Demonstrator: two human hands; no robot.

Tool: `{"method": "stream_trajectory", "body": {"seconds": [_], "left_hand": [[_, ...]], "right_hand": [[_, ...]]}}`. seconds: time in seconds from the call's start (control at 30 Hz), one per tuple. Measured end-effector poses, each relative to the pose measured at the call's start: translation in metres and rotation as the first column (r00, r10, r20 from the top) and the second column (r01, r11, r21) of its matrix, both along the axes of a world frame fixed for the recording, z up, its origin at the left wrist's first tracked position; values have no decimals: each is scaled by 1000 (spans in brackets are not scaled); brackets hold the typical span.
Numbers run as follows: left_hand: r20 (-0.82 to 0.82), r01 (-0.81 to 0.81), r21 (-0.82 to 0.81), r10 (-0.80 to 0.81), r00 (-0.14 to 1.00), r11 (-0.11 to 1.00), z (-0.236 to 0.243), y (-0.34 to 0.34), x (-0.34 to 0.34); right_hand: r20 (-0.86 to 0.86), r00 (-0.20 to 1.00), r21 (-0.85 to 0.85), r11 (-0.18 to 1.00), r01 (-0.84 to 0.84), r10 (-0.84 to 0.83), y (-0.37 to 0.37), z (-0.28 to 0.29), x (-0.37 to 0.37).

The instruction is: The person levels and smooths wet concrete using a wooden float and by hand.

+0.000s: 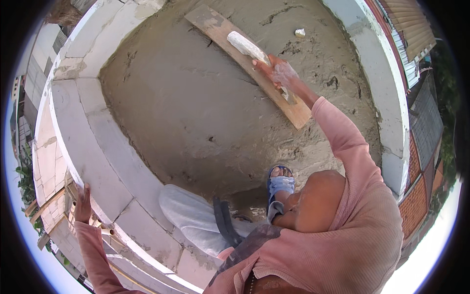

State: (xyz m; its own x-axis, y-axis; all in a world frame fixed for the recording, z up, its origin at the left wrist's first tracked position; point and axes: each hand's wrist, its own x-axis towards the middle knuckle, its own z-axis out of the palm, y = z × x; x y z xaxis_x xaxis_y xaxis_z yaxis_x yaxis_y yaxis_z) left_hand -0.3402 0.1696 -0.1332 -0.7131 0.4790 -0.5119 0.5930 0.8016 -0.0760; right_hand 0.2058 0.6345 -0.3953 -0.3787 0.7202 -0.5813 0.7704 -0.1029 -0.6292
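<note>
My right hand (283, 76) is closed round the mortar-crusted handle of a long wooden float (215, 24). The board lies slantwise on wet grey mortar (166, 103), which is smooth to its left and rougher to its right. Out at the left, my left hand (83, 205) grips the top edge of a pale block wall (93, 152); part of its fingers is hidden. A small white lump (299, 33) sits on the mortar beyond the float.
Block walls enclose the mortar, with another wall (374, 73) on the right. My foot in a blue sandal (280, 185) stands at the near side, by my grey trouser leg (188, 215). Poles (100, 228) are outside the left wall; roofs (418, 161) lie beyond the right.
</note>
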Motion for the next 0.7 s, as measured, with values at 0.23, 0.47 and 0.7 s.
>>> {"method": "stream_trajectory", "body": {"seconds": [0.23, 0.47, 0.7], "left_hand": [[9, 11, 12, -11, 1000, 1000, -9, -6, -15], [33, -11, 53, 9, 999, 999, -4, -13, -15], [13, 84, 9, -84, 996, 996, -20, -14, -21]], "right_hand": [[6, 1000, 240, 971, -16, 15, 33, -21, 33], [253, 956, 592, 805, -32, -148, 163, -75, 81], [-531, 407, -177, 566, 805, -744, 192, -56, 20]]}}
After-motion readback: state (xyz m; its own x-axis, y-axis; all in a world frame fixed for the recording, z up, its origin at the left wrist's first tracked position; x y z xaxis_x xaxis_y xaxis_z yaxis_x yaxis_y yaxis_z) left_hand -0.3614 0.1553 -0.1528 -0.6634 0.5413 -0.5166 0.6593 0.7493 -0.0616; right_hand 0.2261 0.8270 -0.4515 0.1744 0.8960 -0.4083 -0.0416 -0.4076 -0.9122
